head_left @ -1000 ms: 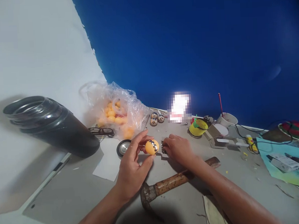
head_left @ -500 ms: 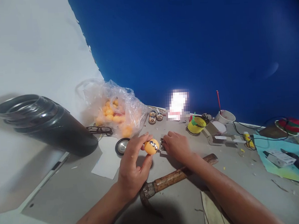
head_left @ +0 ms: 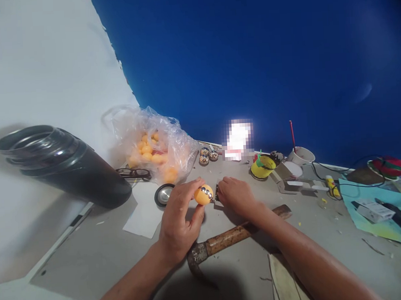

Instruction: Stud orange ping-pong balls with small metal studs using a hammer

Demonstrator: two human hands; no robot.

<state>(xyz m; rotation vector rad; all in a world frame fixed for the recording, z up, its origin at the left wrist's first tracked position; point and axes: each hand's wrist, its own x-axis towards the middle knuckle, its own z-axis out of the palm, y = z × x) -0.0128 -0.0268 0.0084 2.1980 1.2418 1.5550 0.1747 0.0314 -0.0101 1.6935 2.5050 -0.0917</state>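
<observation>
My left hand (head_left: 179, 222) pinches an orange ping-pong ball (head_left: 201, 198) between thumb and fingers. A row of shiny silver round-headed studs runs across the ball's top. My right hand (head_left: 236, 196) is at a small open box (head_left: 218, 202) just right of the ball, fingers bent together over it; what they hold, if anything, is hidden. Below both hands a claw hammer (head_left: 228, 240) lies on the table, its wooden handle passing under my right forearm. Farther back sit 3 balls covered in silver studs (head_left: 205, 158).
On the left stand a large dark flask (head_left: 70, 170) and a clear bag of orange balls (head_left: 149, 148). A round lid (head_left: 164, 196) lies beside my left hand, partly over white paper (head_left: 142, 220). To the right are a yellow cup (head_left: 263, 167), a white cup (head_left: 303, 155) and blue-green paper (head_left: 354, 204).
The ball has turned slightly in my left hand, so its stud row sits higher and flatter. My right hand stays at the small box.
</observation>
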